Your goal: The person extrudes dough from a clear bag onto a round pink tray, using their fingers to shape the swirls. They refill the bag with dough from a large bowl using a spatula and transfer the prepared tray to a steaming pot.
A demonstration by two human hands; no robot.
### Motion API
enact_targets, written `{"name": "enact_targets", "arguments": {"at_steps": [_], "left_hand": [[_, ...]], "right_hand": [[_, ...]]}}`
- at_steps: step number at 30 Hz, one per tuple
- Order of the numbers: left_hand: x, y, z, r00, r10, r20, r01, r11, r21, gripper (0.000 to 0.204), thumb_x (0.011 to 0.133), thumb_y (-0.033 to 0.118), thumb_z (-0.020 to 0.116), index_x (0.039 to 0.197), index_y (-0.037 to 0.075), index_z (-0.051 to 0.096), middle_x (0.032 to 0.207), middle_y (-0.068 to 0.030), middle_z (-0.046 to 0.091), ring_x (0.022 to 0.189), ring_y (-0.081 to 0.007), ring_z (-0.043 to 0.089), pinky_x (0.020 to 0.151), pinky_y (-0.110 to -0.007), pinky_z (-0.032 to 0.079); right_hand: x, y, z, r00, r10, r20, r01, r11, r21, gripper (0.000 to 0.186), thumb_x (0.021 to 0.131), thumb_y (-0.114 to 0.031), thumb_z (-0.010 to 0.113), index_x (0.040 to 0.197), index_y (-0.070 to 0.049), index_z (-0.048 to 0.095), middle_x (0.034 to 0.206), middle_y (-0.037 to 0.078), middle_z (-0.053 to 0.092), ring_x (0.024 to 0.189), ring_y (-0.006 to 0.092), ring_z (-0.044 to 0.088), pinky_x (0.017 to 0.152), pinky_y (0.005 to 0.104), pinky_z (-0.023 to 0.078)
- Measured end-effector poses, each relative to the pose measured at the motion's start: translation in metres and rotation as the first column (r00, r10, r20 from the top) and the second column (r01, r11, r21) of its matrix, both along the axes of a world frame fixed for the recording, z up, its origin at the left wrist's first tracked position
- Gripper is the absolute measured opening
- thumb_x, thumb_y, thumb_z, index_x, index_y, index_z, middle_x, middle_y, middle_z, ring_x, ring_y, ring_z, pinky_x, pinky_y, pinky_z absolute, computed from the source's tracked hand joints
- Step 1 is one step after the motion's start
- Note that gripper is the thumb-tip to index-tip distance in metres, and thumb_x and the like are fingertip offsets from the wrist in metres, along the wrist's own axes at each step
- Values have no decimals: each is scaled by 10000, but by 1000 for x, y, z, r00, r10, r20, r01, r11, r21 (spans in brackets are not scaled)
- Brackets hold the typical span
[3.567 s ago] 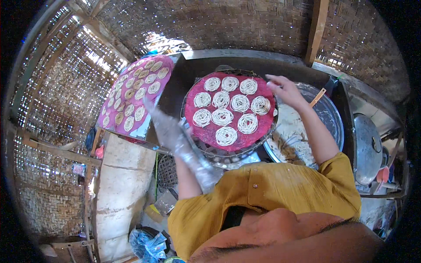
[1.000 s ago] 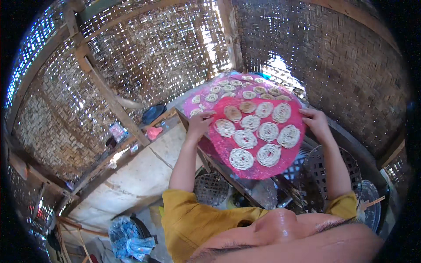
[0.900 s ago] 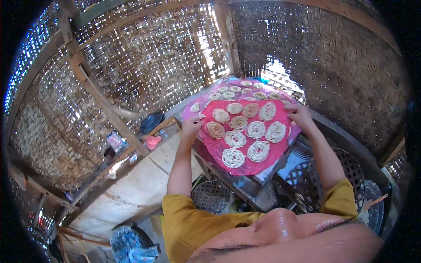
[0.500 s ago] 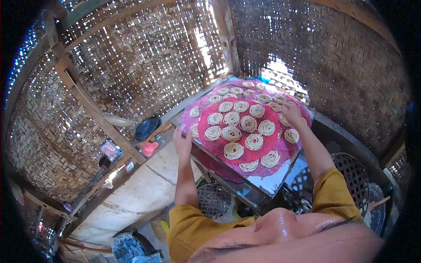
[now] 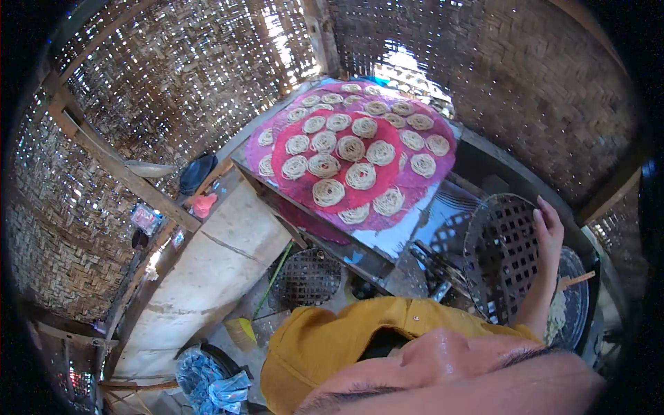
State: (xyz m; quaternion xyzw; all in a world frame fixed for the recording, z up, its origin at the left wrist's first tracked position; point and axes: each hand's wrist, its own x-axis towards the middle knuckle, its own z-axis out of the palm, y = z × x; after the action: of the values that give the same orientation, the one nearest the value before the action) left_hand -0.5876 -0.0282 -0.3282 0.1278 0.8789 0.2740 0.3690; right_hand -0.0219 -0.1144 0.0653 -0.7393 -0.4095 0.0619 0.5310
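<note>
A red-pink mat holding several coiled white noodle nests lies on a larger purple-pink mat with more nests, on a raised stand at the back. My right hand is at the right rim of a round, open-weave tray, its fingers apart; whether it touches the rim I cannot tell. Beside that wrist is a round metal basin with pale noodles and a wooden stick at its edge. My left hand is out of sight.
Woven bamboo walls enclose the corner. A pale ledge runs along the left, with a dark bowl and pink object on the frame above. A second lattice tray and blue plastic bags sit lower down.
Both hands have left the red-pink mat, which now lies on the purple-pink one. My right hand has moved down rightward to the round tray; my left has left the view.
</note>
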Motion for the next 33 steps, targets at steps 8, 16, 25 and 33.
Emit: {"name": "enact_targets", "arguments": {"at_steps": [8,16,25,33], "left_hand": [[60,70,37,980,-27,-197,18,999,-48,511,650,220,531,1097,5,410,1084,-182,493,994,-293,502,848,-378,399],[202,9,70,908,-407,-101,420,881,218,337,724,272,482,897,-7,559,780,-144,592,736,-269,557,655,-357,428],[363,-83,188,325,-692,644,246,720,649,568,765,569,422,1039,72,411,878,-98,496,725,-179,490,624,-311,428],[403,-107,232,334,-805,490,250,577,778,276,769,168,579,971,66,420,846,-49,500,743,-148,499,603,-314,447]], "right_hand": [[20,-162,-19,988,-145,-47,148,986,71,318,800,-135,523,1101,-35,511,1062,50,528,944,115,483,771,223,377],[45,-287,-85,918,-394,43,396,905,-153,281,780,-150,548,1007,17,551,980,107,567,878,153,521,771,246,392],[5,-322,-142,897,-202,-392,127,970,-207,295,768,-129,569,1031,2,549,826,47,576,642,73,487,533,187,397],[12,-330,-142,901,-124,-417,66,986,-152,314,774,-131,567,1040,32,533,821,39,564,636,61,472,524,177,379]]}}
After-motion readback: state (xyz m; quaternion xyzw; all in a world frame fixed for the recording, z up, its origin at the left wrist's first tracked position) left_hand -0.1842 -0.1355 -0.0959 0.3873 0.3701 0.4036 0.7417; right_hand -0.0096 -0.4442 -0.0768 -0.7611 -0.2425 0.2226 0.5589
